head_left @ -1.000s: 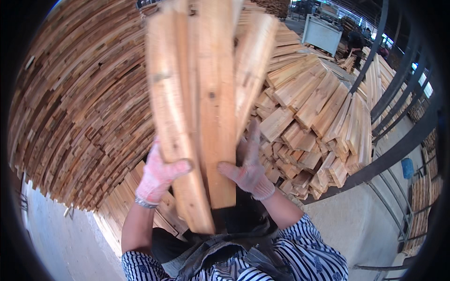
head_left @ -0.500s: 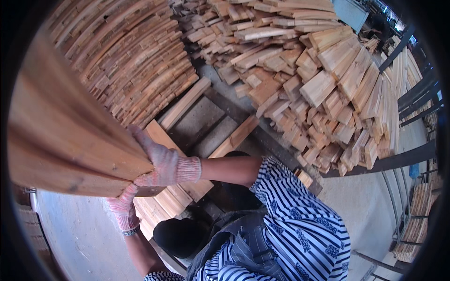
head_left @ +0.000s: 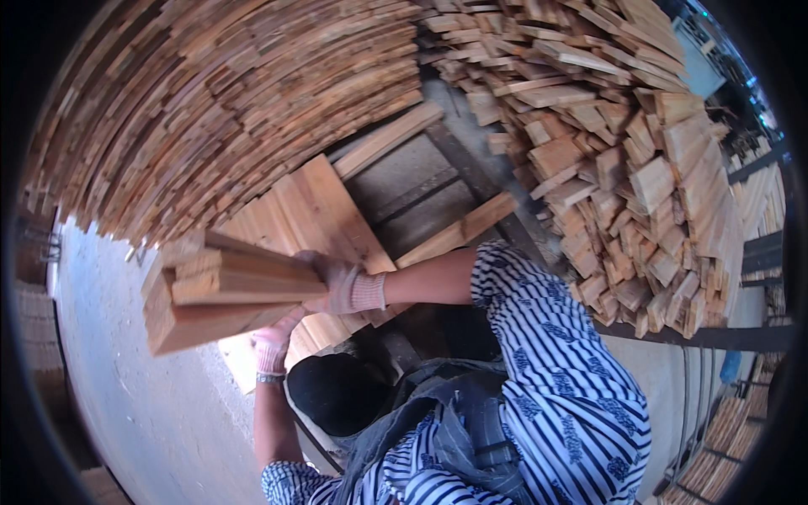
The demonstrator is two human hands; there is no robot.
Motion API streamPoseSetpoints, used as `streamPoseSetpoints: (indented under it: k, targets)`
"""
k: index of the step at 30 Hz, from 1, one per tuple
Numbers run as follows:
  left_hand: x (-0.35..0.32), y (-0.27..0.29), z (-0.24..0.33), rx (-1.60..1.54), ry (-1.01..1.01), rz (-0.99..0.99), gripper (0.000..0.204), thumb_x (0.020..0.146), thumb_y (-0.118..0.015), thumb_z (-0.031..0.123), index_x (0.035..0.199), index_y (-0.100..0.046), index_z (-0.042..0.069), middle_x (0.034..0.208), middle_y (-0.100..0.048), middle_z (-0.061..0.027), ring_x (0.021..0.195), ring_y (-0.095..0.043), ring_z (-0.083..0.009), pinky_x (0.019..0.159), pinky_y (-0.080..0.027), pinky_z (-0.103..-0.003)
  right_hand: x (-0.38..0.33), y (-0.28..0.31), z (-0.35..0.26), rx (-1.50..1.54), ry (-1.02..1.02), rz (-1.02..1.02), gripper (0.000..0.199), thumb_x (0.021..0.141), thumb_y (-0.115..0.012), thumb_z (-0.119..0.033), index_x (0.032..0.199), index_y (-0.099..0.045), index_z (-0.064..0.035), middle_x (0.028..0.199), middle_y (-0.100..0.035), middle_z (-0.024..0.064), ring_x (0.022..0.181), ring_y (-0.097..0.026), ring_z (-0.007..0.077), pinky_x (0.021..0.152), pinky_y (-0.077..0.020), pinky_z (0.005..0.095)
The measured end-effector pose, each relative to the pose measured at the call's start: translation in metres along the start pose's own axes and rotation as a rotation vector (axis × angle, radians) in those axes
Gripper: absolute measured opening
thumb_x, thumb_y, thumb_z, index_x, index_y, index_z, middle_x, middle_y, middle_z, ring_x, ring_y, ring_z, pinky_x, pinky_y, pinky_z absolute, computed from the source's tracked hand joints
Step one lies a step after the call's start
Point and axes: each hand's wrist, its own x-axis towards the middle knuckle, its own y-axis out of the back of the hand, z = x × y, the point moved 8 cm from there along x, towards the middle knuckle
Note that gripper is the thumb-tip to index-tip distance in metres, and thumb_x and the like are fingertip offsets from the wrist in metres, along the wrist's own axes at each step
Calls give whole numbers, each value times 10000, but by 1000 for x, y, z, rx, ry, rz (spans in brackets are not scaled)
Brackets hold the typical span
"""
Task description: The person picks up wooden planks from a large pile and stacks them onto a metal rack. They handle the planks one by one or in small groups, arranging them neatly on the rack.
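Note:
A bundle of several wooden boards point(head_left: 240, 279) is held between my two gloved hands, its cut ends toward the left. My right hand point(head_left: 343, 288), in a pale knit glove, closes on the bundle's right end. Lower down, my left hand point(head_left: 273, 338) grips the same boards from underneath; part of its fingers is hidden by the wood. Beneath and behind the bundle lies a row of flat boards point(head_left: 324, 206), side by side across timber bearers point(head_left: 459, 229).
At the back left rises a neat stack of boards point(head_left: 244, 101). A loose heap of mixed boards point(head_left: 589, 160) fills the back right. Another bearer point(head_left: 391, 139) lies between them. Grey floor point(head_left: 118, 337) shows at left. Racked wood point(head_left: 724, 433) stands at lower right.
The held boards have swung from reaching far up-left to pointing their cut ends leftward, lower over the laid row. Both hands keep their grip. The whole view has shifted.

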Motion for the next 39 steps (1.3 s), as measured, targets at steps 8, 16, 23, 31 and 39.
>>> streamPoseSetpoints:
  k: [8,16,23,31,39]
  targets:
    - [27,-28,79,-313,71,-66,564,806,-857,129,1292,-604,-5,1118,-719,-102,1015,-680,-202,919,-561,-359,-7,61,17,5,67,349,828,776,-802,-318,1427,-359,-59,1272,-592,259,1214,-594,398,1015,-485,440]
    - [93,-97,-4,-262,595,-75,482,879,-776,257,1203,-612,-61,1028,-739,-141,892,-718,-209,814,-580,-334,-23,200,69,-422,-685,382,992,815,-717,-298,1580,-148,-25,1319,-584,306,1192,-613,413,1022,-488,451]
    - [128,-175,-173,27,609,-173,586,972,-636,320,1438,-446,20,1132,-689,-120,1002,-666,-273,865,-538,-421,-32,205,227,-817,-864,227,992,838,-716,-351,1600,-145,-74,1427,-504,278,1264,-553,436,1057,-460,476]
    - [105,-157,-121,-68,675,70,845,751,-860,345,1263,-368,-113,1227,-564,-246,1052,-628,-298,917,-518,-396,-36,224,290,-9,-693,228,942,842,-784,-317,1569,-253,-41,1397,-571,205,1261,-583,270,1046,-470,364]
    - [118,-154,-80,60,655,54,690,790,-857,333,1188,-444,-51,1154,-625,-202,1004,-645,-257,816,-559,-401,6,135,341,249,-682,155,1115,837,-763,-418,1607,-68,-10,1477,-481,231,1380,-463,303,1115,-404,387]
